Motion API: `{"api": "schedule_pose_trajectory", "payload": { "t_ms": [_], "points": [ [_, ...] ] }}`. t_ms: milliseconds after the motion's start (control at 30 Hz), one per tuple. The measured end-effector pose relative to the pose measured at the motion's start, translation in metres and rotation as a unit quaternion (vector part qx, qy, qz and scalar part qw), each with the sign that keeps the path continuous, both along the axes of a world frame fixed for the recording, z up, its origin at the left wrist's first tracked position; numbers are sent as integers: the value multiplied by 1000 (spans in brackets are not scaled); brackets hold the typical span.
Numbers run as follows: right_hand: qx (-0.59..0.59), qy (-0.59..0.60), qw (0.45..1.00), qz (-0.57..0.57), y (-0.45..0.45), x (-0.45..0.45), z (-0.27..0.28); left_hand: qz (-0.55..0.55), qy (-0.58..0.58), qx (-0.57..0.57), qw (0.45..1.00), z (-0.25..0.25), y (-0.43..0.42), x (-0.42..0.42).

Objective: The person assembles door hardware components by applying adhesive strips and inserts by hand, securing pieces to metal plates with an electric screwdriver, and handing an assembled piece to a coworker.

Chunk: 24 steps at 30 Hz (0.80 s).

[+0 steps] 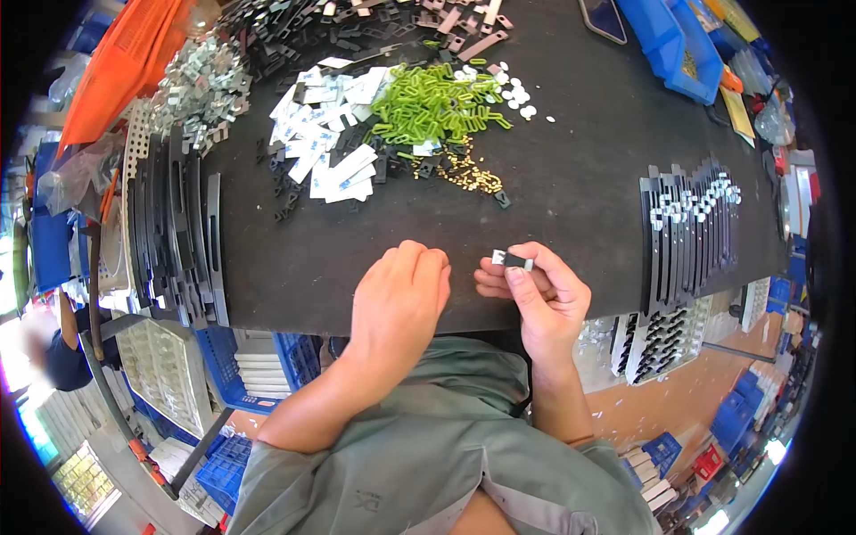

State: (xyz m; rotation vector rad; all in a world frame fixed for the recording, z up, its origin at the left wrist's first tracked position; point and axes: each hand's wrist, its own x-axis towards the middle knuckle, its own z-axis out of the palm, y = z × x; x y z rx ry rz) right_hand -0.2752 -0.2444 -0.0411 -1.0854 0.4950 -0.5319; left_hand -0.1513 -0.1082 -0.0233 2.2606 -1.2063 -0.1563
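Observation:
Between the thumb and fingers of my right hand (551, 299) is a small black part with a silvery white clip (514, 260), held just above the dark table. My left hand (399, 299) is closed a little to the left, its back turned up. The curled fingers hide whatever may be in it. Beyond both hands lie a pile of green oval rings (432, 102), small brass pieces (468, 171), white adhesive strips (348, 174) and small black plastic parts (285, 192).
Long black bars (178, 232) lie at the left table edge, near a heap of metal clips (201, 89). At the right is a row of black bars with white pieces (691, 223). A blue bin (687, 58) and a phone (604, 18) are at the back right.

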Motion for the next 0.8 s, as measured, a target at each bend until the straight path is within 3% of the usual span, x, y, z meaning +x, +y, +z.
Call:
{"api": "schedule_pose_trajectory", "payload": {
  "t_ms": [133,167,233,433,667,767,800],
  "points": [
    [78,-3,996,32,7,-2,0,-24,138,-64,988,4,1,14],
    [81,-2,996,35,8,-2,0,-30,138,-61,988,5,-1,16],
    [83,-1,996,40,13,0,0,-117,75,-162,977,5,-6,19],
    [90,-26,994,54,12,1,-2,-213,-25,-141,966,8,-13,30],
    [68,1,997,46,16,5,-1,-236,-70,-109,963,25,-10,32],
    [61,3,998,35,14,6,-1,-215,-63,-111,968,20,-7,28],
    [58,2,998,34,15,6,-1,-193,-4,-131,972,15,-5,28]
  ]
}}
